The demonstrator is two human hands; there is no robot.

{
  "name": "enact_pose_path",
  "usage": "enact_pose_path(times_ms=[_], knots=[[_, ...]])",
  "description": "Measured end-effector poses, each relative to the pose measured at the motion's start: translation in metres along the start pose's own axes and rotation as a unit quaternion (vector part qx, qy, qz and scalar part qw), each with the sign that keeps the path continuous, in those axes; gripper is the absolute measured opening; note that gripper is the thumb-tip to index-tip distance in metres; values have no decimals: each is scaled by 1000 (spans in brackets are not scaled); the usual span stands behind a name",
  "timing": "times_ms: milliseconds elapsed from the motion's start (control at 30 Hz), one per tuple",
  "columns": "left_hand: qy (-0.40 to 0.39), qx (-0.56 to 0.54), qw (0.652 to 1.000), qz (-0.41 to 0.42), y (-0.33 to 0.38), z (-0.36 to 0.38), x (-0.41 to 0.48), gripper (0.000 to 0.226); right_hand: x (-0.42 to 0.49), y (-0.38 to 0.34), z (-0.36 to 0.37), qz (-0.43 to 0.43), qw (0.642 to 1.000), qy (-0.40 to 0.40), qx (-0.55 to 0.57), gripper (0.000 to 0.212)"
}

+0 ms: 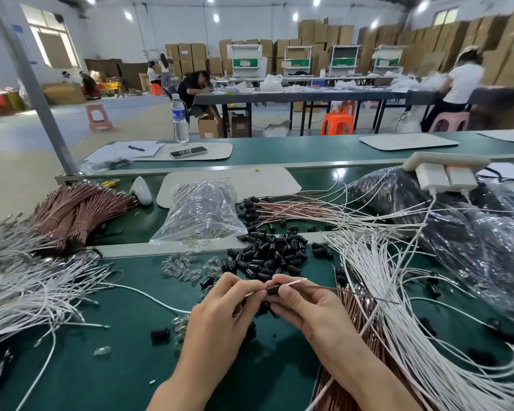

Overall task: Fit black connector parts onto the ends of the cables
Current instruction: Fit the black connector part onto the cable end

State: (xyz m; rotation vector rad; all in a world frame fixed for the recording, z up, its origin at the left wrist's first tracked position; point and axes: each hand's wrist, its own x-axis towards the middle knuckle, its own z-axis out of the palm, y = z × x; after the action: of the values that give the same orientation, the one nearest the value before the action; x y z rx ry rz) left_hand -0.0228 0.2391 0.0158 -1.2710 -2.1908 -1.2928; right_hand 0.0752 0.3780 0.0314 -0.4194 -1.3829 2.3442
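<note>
My two hands meet over the green bench. My right hand (303, 304) pinches a small black connector part (273, 290), with a thin brown cable (339, 289) and a pale wire running out to the right of it. My left hand (220, 307) pinches a thin wire end right at the connector's left side. Just beyond my fingers lies a heap of loose black connector parts (275, 253). Small clear parts (187, 266) lie left of that heap.
White cables (398, 307) fan out on the right, more white cables (27, 286) on the left. Brown cable bundles (77, 209) lie far left. A clear bag (199, 215) and dark plastic bags (472, 238) sit behind. A power strip with chargers (445, 173) hangs right.
</note>
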Motion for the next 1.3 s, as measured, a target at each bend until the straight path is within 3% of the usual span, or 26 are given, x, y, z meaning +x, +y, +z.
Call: enact_pose_path(times_ms=[300, 467, 700, 867, 1067, 1300], knots=[[-17, 28, 999, 7, -1, 0, -1, 35, -1, -2, 0, -10, 998, 47, -50, 25], [-21, 30, 999, 10, 0, 0, 0, 30, -2, -2, 1, -9, 996, 43, -72, 19], [-47, 19, 999, 4, -2, 3, -2, 23, -3, -1, -1, -25, 993, 38, -108, 27], [-38, 6, 999, 1, -2, 2, -3, 20, 0, -6, -8, -42, 995, 69, -52, 30], [-19, 22, 1000, 12, -4, -6, -2, 25, 2, -25, -25, -74, 989, 114, 57, 6], [40, 96, 994, 39, -14, -27, 0, 22, 0, -45, -48, -121, 965, 174, 154, 9]])
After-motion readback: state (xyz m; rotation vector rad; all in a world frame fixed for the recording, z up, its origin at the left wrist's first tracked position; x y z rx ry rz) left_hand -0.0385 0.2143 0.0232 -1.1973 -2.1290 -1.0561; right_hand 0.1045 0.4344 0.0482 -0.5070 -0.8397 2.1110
